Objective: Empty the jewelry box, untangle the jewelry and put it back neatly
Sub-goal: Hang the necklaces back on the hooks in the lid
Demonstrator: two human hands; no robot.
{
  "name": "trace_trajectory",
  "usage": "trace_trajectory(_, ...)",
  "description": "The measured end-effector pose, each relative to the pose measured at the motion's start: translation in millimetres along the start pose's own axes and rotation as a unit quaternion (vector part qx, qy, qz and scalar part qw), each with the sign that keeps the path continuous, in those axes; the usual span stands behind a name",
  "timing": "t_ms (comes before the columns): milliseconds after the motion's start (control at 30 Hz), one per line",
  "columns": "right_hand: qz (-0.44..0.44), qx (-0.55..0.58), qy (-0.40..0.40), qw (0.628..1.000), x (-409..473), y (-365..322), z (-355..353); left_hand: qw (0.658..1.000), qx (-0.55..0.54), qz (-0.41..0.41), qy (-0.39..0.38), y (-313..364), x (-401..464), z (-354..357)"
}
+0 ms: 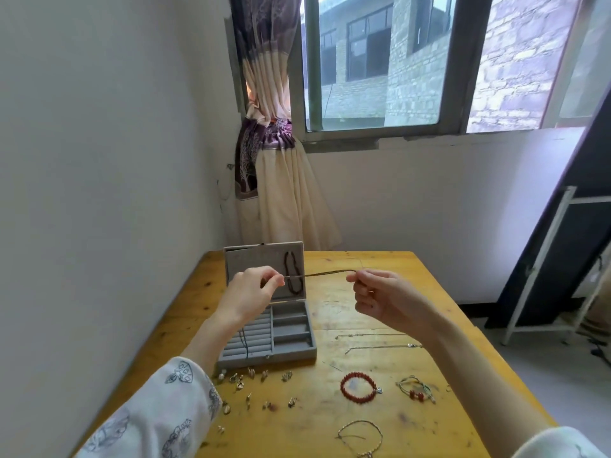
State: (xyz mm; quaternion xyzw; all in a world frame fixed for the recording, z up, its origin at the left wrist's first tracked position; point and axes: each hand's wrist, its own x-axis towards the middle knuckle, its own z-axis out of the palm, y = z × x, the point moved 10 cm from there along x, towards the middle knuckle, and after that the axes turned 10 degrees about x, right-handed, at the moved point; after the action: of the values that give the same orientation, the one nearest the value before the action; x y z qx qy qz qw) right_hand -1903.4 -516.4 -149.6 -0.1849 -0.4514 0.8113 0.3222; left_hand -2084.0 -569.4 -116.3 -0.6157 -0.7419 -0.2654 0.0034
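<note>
Above the open jewelry box (284,338), both hands hold a thin brown cord (325,273) taut: left hand (253,290) pinches one end between thumb and forefinger, right hand (380,297) pinches the other, remaining fingers loosely curled. A dark strand hangs from the left hand down over the tray. Best kept lightly tensioned, working any knot loose with fingertips, not yanking (thin cord, likely snags). Counts on the wooden table (413,276): two silver chains (380,347), one red bead bracelet (358,387), one green cord bracelet (415,390), one thin silver bracelet (362,436), many small earrings (251,390), exact number unclear. One dark bead necklace (292,274) lies in the lid.
</note>
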Motion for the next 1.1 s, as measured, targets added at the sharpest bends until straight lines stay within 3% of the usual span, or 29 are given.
trace_trajectory(100,-0.029,0.092,0.009,0.995,5.8,-9.0,12.6,0.990,0.082,0.081,-0.083,20.2,-24.6,19.3)
trace_trajectory(233,-0.052,-0.092,0.076,0.991,13.3,-9.7,21.7,0.970,0.109,0.209,-0.054,57.5,-42.4,6.2)
trace_trajectory(367,-0.040,-0.160,0.067,0.984,13.0,4.6,35.6,0.969,0.045,0.242,0.009,64.1,-37.7,-23.6)
trace_trajectory(533,0.025,-0.217,0.011,0.976,11.2,31.4,51.1,0.983,-0.026,0.176,0.041,41.5,-29.9,-36.6)
trace_trajectory(700,0.065,-0.220,-0.055,0.972,16.4,44.8,71.0,0.988,-0.130,0.072,-0.040,12.6,-21.4,-16.3)
trace_trajectory(800,0.073,-0.206,-0.069,0.973,28.6,49.7,73.2,0.968,-0.229,0.007,-0.107,-4.4,-18.9,0.7)
trace_trajectory(933,0.086,-0.195,-0.051,0.976,52.3,56.8,65.5,0.900,-0.402,-0.102,-0.131,-28.8,-12.9,14.0)
trace_trajectory(1100,0.087,-0.204,-0.021,0.975,94.7,62.0,52.7,0.898,-0.392,-0.138,-0.146,-51.9,9.9,32.6)
